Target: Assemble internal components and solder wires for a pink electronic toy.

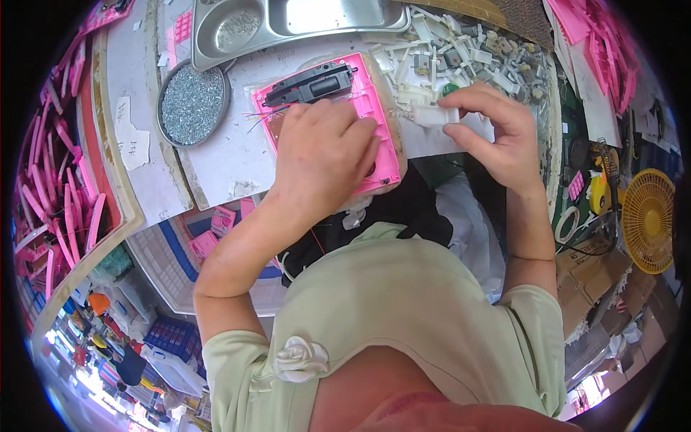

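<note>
Dish of screws [193, 104]: on the table [248, 155] left of your work, well stocked.
Wires [268, 114]: loose ends stick out past the shell's left edge; these look unfinished.
Black part [317, 85]: lies in the pink shell [370, 106], seemingly placed; you can't tell whether it is fastened.
Left hand [324, 147]: over the shell, fingers bent; whether they grip anything is hidden.
White plastic piece [435, 115]: just beyond the shell's right edge, not fitted in it.
Right hand [504, 133]: your thumb and forefinger are clamped on that piece.
White parts pile [475, 61]: many remain.
</note>
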Available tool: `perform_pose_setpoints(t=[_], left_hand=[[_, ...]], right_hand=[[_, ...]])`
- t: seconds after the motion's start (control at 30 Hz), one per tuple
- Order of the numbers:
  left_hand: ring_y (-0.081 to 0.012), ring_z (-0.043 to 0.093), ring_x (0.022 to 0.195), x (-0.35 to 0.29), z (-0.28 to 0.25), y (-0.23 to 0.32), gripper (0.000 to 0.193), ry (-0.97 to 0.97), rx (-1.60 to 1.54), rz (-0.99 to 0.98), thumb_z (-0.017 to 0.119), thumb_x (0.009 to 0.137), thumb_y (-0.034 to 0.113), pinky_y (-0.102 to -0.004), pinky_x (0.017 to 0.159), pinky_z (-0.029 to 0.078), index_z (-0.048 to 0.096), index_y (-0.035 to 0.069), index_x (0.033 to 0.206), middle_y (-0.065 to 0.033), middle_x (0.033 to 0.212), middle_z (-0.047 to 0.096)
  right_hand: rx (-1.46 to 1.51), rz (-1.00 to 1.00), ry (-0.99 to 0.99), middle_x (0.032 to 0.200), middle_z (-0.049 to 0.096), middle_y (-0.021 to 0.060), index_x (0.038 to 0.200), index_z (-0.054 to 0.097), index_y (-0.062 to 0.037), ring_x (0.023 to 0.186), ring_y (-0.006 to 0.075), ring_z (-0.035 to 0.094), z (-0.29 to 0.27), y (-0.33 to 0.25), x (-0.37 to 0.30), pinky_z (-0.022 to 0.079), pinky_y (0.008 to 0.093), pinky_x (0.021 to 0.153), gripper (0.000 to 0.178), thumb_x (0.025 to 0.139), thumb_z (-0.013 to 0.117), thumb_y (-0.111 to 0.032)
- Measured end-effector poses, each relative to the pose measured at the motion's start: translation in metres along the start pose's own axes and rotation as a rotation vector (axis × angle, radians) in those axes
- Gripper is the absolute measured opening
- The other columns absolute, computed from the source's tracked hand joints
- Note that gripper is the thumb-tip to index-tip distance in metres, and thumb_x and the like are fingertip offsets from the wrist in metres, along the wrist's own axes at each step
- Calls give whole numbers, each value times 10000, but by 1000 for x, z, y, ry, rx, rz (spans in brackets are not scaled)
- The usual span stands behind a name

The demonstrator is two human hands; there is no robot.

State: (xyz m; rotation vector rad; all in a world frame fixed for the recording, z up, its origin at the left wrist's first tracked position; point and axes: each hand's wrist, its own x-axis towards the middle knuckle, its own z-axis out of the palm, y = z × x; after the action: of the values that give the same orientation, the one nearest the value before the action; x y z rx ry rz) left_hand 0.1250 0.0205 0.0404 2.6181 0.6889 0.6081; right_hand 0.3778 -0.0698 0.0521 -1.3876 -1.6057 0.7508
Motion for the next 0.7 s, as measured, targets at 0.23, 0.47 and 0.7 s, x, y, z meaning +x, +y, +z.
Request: perform_pose_setpoints(t=[0.23, 0.47, 0.7], left_hand=[[-267, 612, 792, 7, 11, 4, 117, -146, 180, -6, 749, 833, 141, -438, 755, 423, 699, 84, 922, -57, 807, 581], [-174, 634, 693, -16, -15, -7, 104, 129, -330, -295, 775, 831, -3, -325, 591, 471, 716, 25, 912, -70, 842, 650], [-116, 611, 671, -41, -3, -13, 130, 315, -408, -345, 773, 844, -60, -236, 536, 459, 718, -3, 946, -77, 857, 660]], right_hand=[[-1, 25, 15, 980, 727, 105, 1056, 752, -9, 823, 192, 650, -4, -4, -4, 521, 324, 776, 259, 800, 788, -31], [-186, -116, -96, 969, 679, 86, 1044, 755, -58, 883, 260, 638, 14, -6, -1, 525, 349, 760, 307, 742, 805, -39], [-393, -293, -192, 946, 643, 74, 1015, 718, -56, 862, 275, 603, 39, -15, 20, 520, 372, 711, 337, 694, 821, -31]])
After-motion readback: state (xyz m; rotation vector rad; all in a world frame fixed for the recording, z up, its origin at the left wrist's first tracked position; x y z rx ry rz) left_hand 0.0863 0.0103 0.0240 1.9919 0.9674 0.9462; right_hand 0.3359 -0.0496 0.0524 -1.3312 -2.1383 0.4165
